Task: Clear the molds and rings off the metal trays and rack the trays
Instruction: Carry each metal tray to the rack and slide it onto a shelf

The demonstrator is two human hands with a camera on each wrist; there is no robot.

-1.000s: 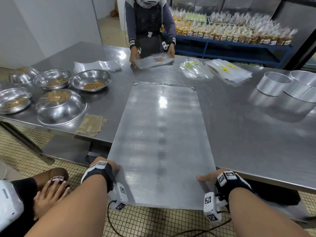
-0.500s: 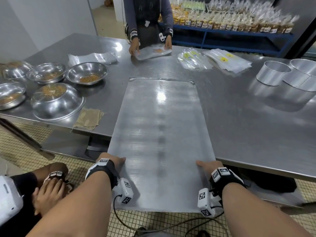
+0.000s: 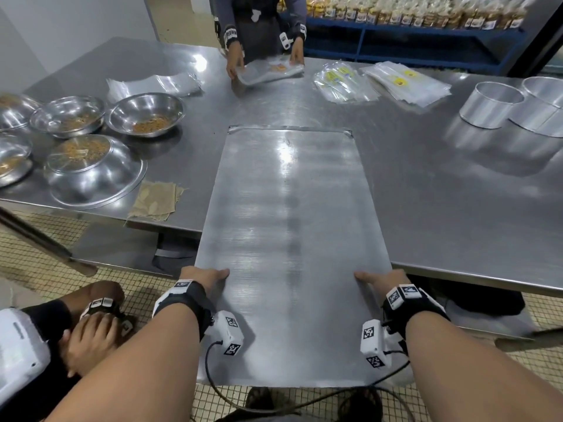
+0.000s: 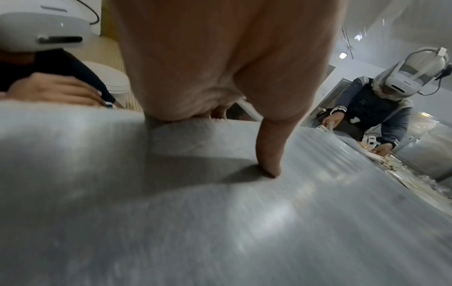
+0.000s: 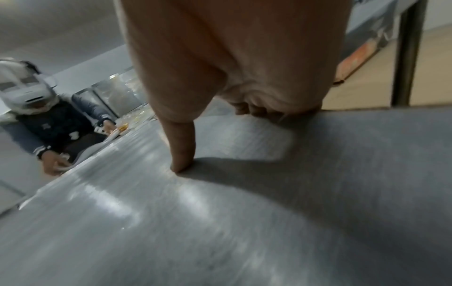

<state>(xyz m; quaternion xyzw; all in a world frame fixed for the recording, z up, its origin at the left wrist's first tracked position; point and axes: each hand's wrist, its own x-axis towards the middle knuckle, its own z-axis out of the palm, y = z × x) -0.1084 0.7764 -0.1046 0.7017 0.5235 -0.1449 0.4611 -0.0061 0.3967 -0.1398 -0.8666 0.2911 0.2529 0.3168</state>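
- Tray (image 3: 289, 239) work is the step in hand: the long flat metal sheet lies with its far end on the steel table (image 3: 457, 193) and its near end hanging out past the table edge toward you.
- Your left hand (image 3: 202, 277) grips the tray's left edge, thumb pressed flat on top; in the left wrist view the fingers curl under the rim.
- Your right hand (image 3: 380, 280) grips the right edge the same way, thumb on top and fingers hooked beneath.
- Nothing sits on the tray, so clearing this one looks done, and racking it appears to be what remains.
- Two metal rings (image 3: 511, 105) stand on the table at the far right, touching each other and well apart from the tray.
- Bowls (image 3: 146, 114) holding crumbs sit at the far left, with a folded brown paper (image 3: 155, 204) near the table edge.
- Another person (image 3: 265, 32) across the table handles clear bags (image 3: 380, 80).
- A third person sits low by your left elbow.
- Your next move probably calls for drawing the tray fully off the table, keeping it level with both hands, and turning clear of the seated person. No rack is in view.
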